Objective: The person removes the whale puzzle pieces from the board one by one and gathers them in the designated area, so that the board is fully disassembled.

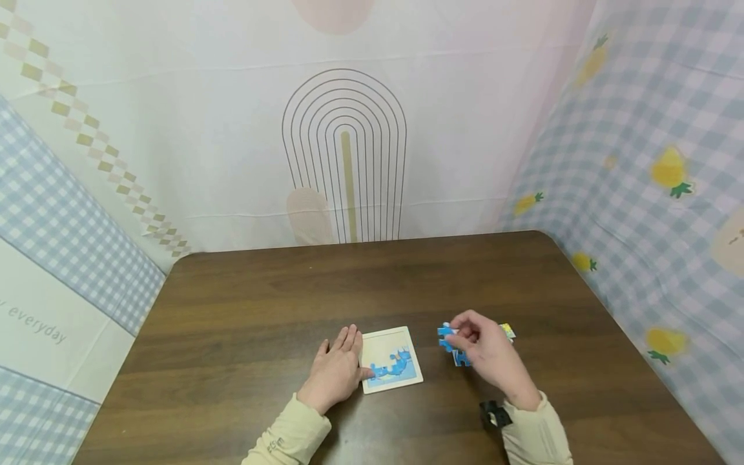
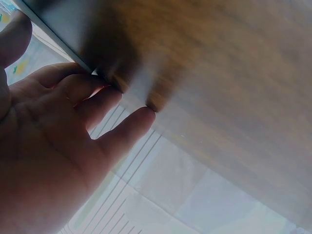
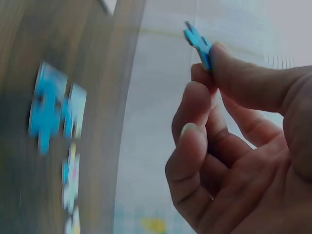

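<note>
A square puzzle tray [image 1: 391, 332] with a pale rim lies on the table, several blue pieces [image 1: 398, 365] fitted along its lower and right part. My left hand [image 1: 337, 371] rests at the tray's left edge, fingers straight and thumb over the lower left corner. In the left wrist view, the fingertips of that hand [image 2: 63, 126] touch the table beside the tray's edge. To the right of the tray, my right hand [image 1: 488, 349] pinches a blue puzzle piece [image 3: 199, 44] between thumb and index finger, raised above the table. Its other fingers are curled.
Loose puzzle pieces [image 3: 48, 107] lie on the table under and beside the right hand, partly hidden by it in the head view. A yellow-marked piece [image 1: 508, 330] shows past the knuckles. Printed cloth [image 1: 232, 161] hangs behind the brown table [image 1: 261, 297].
</note>
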The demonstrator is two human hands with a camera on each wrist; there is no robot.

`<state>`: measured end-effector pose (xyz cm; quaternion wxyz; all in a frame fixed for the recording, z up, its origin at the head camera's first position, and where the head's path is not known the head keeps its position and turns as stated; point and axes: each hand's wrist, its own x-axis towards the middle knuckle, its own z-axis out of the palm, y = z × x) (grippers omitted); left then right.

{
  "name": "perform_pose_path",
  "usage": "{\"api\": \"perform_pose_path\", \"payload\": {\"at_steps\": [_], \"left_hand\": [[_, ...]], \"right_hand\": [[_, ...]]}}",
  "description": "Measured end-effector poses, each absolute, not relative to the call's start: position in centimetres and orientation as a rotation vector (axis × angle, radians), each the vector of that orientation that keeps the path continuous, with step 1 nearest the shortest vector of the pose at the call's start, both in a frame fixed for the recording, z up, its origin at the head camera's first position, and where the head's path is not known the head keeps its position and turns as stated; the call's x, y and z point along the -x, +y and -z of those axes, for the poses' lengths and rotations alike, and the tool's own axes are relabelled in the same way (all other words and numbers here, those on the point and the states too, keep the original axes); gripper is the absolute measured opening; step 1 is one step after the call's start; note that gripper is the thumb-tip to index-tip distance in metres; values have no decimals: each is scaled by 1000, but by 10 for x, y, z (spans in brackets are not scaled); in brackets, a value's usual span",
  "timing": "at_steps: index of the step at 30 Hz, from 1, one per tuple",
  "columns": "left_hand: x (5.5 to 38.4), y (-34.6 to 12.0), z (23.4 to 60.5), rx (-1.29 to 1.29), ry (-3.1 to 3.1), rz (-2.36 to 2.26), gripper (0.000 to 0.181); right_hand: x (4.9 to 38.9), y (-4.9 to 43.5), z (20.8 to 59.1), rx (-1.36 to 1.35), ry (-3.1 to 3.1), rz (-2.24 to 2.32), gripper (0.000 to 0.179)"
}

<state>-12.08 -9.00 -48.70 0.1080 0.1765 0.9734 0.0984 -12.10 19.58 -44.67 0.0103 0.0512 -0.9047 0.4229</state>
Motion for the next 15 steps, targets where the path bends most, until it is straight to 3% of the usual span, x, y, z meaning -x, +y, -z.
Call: {"api": "perform_pose_path", "payload": {"at_steps": [8, 15], "left_hand": [[119, -90, 487, -530, 2871, -281, 78], [119, -90, 488, -537, 2877, -281, 78]], "right_hand": [[112, 248, 448, -31, -2900, -1166, 12], [111, 265, 457, 29, -2922, -1116, 15]]}}
